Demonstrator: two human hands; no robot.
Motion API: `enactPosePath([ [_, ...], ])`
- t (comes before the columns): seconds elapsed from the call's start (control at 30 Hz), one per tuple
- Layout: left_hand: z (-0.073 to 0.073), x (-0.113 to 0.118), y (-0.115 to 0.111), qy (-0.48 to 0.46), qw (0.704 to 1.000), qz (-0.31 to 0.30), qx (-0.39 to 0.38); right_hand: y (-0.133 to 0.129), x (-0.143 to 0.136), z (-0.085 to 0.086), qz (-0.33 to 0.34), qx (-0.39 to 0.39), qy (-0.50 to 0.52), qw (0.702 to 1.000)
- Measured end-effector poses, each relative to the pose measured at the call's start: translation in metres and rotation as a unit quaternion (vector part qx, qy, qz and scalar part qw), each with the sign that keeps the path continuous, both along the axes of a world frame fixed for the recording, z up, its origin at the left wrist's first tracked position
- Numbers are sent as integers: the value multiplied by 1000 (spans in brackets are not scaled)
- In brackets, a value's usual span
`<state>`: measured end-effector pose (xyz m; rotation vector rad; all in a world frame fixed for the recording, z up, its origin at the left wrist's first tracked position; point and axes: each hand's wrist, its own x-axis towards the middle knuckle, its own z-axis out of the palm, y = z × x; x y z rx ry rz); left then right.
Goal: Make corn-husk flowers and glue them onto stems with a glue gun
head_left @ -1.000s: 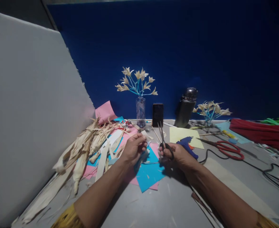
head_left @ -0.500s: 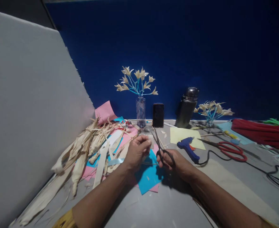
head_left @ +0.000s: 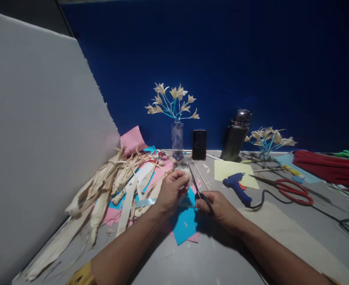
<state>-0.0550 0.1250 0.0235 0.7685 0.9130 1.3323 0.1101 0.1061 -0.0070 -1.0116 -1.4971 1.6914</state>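
Observation:
My left hand (head_left: 172,193) is closed, with thumb and fingertips pinching a small pale piece of corn husk (head_left: 187,172); most of it is hidden by the fingers. In my right hand (head_left: 220,208) is a pair of black-handled scissors (head_left: 205,200). Their blades point up and away, just right of the pinched piece; I cannot tell whether they touch it. Beneath both hands lies a blue sheet of paper (head_left: 184,227) on top of pink paper. A light-blue ribbon (head_left: 146,202) runs beside my left wrist.
Dried corn husks (head_left: 103,206) are heaped at left. A glass vase (head_left: 177,140) with husk flowers, a phone (head_left: 199,144) and a flask (head_left: 236,136) stand at the back. At right lie a blue glue gun (head_left: 238,188), its black cord and red-handled scissors (head_left: 294,191).
The black scissors have turned in my right hand, so their handle loops show more edge-on and the blades look closer together. My left hand keeps its pinch. The view has shifted slightly.

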Motion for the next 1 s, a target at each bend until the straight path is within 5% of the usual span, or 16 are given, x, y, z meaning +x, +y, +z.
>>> enactPosePath([
  [0.53, 2, -2, 1, 6, 1000, 2, -4, -2, -2, 1, 4, -6, 8, 1000],
  [1.0, 5, -17, 7, 114, 991, -17, 75, -2, 1, 3, 1, 30, -34, 999],
])
